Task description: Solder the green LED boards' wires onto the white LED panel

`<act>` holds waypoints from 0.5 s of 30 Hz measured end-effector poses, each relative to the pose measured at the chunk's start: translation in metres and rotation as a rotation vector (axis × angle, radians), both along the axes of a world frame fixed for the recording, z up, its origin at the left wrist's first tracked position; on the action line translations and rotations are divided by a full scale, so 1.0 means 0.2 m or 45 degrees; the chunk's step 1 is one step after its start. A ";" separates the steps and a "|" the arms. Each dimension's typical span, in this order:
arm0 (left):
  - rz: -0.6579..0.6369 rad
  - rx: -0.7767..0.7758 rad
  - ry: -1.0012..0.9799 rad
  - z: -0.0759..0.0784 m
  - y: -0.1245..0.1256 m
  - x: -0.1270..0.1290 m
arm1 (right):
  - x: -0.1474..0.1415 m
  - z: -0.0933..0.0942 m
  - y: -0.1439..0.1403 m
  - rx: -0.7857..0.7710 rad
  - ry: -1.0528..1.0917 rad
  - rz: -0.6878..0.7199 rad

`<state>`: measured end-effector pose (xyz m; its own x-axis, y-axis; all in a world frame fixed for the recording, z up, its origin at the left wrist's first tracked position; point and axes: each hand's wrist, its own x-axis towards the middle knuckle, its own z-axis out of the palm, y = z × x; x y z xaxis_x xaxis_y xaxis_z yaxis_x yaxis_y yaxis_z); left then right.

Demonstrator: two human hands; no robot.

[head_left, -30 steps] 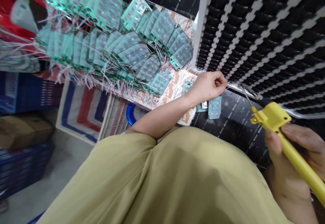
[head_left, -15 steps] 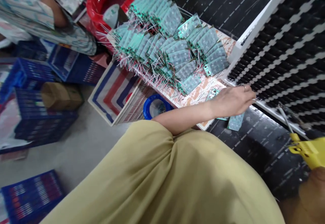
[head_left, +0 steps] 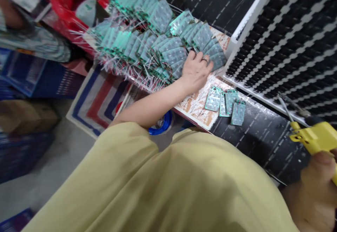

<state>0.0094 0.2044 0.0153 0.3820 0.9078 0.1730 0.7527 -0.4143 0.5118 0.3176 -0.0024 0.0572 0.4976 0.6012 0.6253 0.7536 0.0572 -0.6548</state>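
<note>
My left hand (head_left: pixel 196 71) rests with spread fingers on the near end of a big pile of small green circuit boards with red and white wires (head_left: pixel 155 39). It touches the nearest boards; no grip shows. Three loose boards (head_left: pixel 226 102) lie just right of that hand on a printed sheet (head_left: pixel 197 107). My right hand (head_left: pixel 317 186) at the lower right holds a yellow soldering iron (head_left: pixel 312 137) with its metal tip pointing up-left over the black mat (head_left: pixel 265 137).
A white-framed black rack with white beaded strips (head_left: pixel 289 39) stands at the right. A red basin (head_left: pixel 79 0) sits beyond the pile. Blue crates (head_left: pixel 31 77), a striped bag (head_left: pixel 97 98) and a blue tape roll (head_left: pixel 160 123) lie on the floor. Another person's sleeve (head_left: pixel 34 42) is at the upper left.
My left hand left the rack's edge and moved left onto the board pile. The view swung, and the loose boards now lie uncovered. The soldering iron stays in my right hand.
</note>
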 end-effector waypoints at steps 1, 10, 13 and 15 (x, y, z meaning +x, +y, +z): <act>-0.020 0.000 0.000 0.01 0.00 0.00 | -0.01 0.00 0.02 0.102 -0.049 -0.006; -0.117 0.094 0.239 0.13 0.01 -0.02 | -0.01 0.01 0.03 0.364 -0.173 0.089; -0.120 0.086 0.326 0.08 0.03 0.02 | -0.03 0.03 0.01 0.389 -0.196 0.079; -0.109 0.089 0.354 0.07 0.03 0.02 | -0.03 0.04 0.01 0.389 -0.193 0.058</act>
